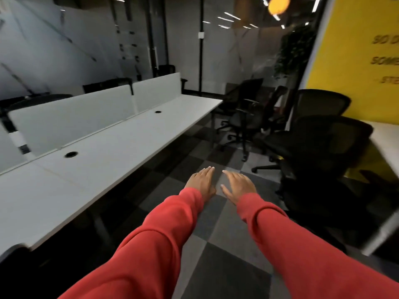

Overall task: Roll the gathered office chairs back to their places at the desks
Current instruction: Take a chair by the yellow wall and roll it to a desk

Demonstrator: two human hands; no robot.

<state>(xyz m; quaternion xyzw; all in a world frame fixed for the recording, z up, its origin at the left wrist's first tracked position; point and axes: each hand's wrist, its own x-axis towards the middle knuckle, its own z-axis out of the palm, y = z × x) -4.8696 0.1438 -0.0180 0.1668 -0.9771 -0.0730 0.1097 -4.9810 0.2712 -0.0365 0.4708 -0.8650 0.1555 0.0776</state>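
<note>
Both arms in red sleeves reach forward over the aisle floor. My left hand (pixel 201 183) and my right hand (pixel 238 185) are held flat, palms down, fingers straight, side by side, holding nothing. Black mesh office chairs stand bunched to the right: the nearest chair (pixel 323 152) just right of my right hand, a second chair (pixel 321 102) behind it, and a third chair (pixel 244 111) further back by the desk's end. None of them is touched. The long white desk (pixel 121 147) runs along the left with no chair on my side.
White divider screens (pixel 71 119) stand along the desk's far edge, with dark chairs behind them. A second white desk (pixel 386 143) sits at the right under a yellow wall (pixel 356 50). Glass partitions close the back. The checkered carpet aisle (pixel 216 244) runs between the desks.
</note>
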